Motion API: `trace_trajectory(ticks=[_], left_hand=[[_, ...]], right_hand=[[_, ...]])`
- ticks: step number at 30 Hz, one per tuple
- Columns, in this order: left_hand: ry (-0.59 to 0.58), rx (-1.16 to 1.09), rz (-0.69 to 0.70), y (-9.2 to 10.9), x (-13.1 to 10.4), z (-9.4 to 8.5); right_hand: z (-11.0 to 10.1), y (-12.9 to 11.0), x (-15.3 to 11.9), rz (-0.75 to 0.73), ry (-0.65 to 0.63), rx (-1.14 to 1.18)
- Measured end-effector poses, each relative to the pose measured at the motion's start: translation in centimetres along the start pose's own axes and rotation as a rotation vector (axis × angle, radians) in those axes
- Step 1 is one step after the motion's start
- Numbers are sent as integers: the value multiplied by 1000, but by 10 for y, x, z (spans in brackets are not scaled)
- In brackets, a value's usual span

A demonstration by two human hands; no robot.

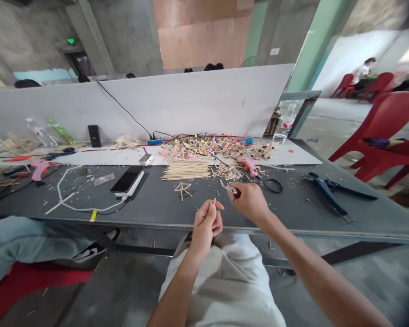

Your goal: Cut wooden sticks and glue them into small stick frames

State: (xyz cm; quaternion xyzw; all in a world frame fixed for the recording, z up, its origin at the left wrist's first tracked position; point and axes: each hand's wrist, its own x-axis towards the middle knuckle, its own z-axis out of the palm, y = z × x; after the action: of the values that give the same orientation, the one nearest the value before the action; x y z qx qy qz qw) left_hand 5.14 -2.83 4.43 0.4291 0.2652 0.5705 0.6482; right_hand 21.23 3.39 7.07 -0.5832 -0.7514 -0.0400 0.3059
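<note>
My left hand is closed on a short wooden stick, held upright between thumb and fingers near the table's front edge. To its right, my right hand grips a small tool with a dark red handle, its metal end pointing left. The two hands are apart. Beyond them lie a row of wooden sticks, a pile of short cut pieces and a pink glue gun. A small star-shaped stick frame rests left of my hands.
Blue-handled pliers lie at the right. A phone on a white power bank, a cable and another pink glue gun are at the left. Colorful-tipped sticks are heaped by the white partition. A person's leg shows at left.
</note>
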Motion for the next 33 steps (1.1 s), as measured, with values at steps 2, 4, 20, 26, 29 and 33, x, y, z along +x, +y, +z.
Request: trace_trajectory(ticks=[2,4,20,26,29,33], left_hand=[[-7,13,-13,-1,-1,3],[-18,35,-12,-1,-3,3],[73,346,100,-5,-8,-2],[88,176,0,-1,-9,11],[95,131,34,3,-16,11],[71,97,28,0,-18,1]], right_hand=[[5,-17,-12,-51,-30,69],[9,-25,-17,-95,-58,130],[10,-23,-18,-153,-174,75],[12,-2,2,-132,-8,-71],[9,26,26,270,-27,-209],[1,42,30,379,67,-262]])
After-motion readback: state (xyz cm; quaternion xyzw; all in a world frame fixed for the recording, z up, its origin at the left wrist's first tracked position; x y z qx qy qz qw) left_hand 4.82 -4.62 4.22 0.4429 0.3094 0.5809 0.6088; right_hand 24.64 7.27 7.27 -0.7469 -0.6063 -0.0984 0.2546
